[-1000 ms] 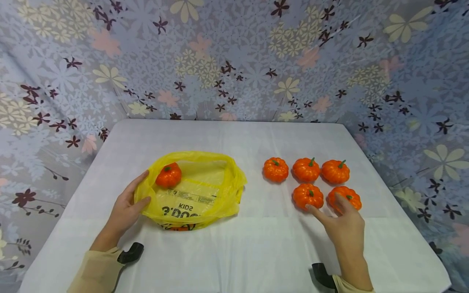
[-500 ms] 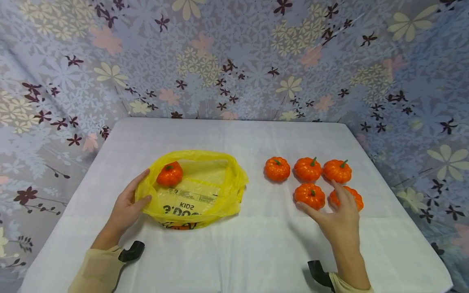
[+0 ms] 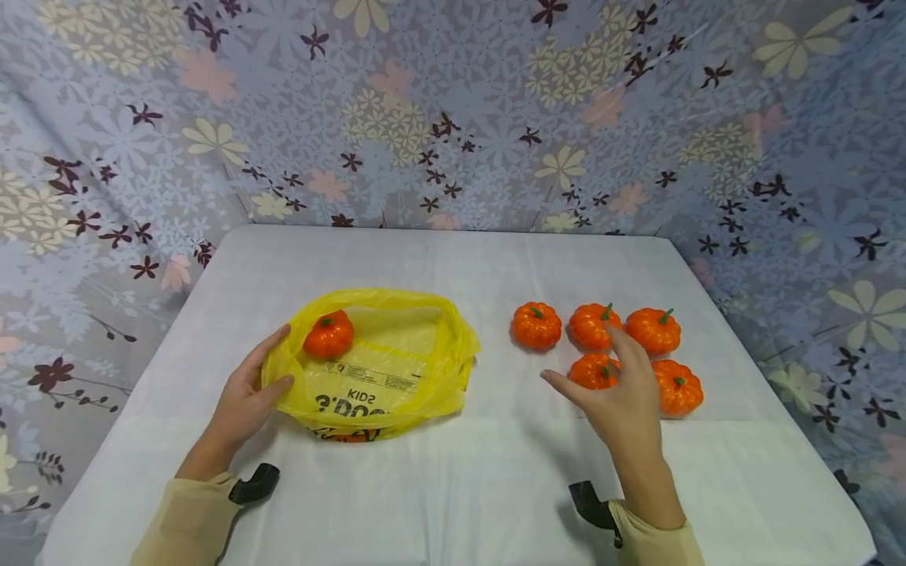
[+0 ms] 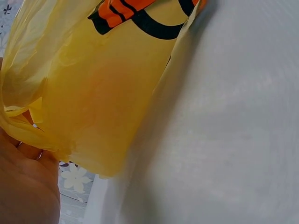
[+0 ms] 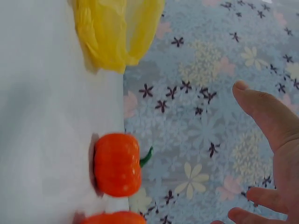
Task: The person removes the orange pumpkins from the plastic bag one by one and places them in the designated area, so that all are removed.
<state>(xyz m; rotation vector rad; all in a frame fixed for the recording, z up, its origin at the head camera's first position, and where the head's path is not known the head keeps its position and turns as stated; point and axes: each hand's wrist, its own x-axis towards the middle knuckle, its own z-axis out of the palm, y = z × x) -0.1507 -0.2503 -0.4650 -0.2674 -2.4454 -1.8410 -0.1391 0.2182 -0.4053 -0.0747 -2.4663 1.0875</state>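
My left hand (image 3: 241,401) grips the left rim of a yellow plastic bag (image 3: 425,393), whose mouth gapes upward. In the left wrist view, some of its fingers are hidden by folds of the bag (image 4: 93,102). One shiny orange pumpkin (image 3: 329,334) lies inside, at the bag's left. My right hand (image 3: 619,401) is held over the pumpkin group with thumb and fingers spread, nothing between them. It partly covers the front-left pumpkin (image 3: 587,371) and overlaps the front-right pumpkin (image 3: 681,387). In the right wrist view, a pumpkin (image 5: 117,165) with a green stem stands away from the fingers.
Behind them sit the back-left pumpkin (image 3: 535,325), the back-middle pumpkin (image 3: 589,326) and the back-right pumpkin (image 3: 653,331). A white cloth covers the table (image 3: 439,503). Flowered fabric (image 3: 481,118) hangs along the back and sides.
My right hand has moved left, from the front-right pumpkin to above the front-left one, its fingers spreading wider. The left hand and the bag have stayed in place.
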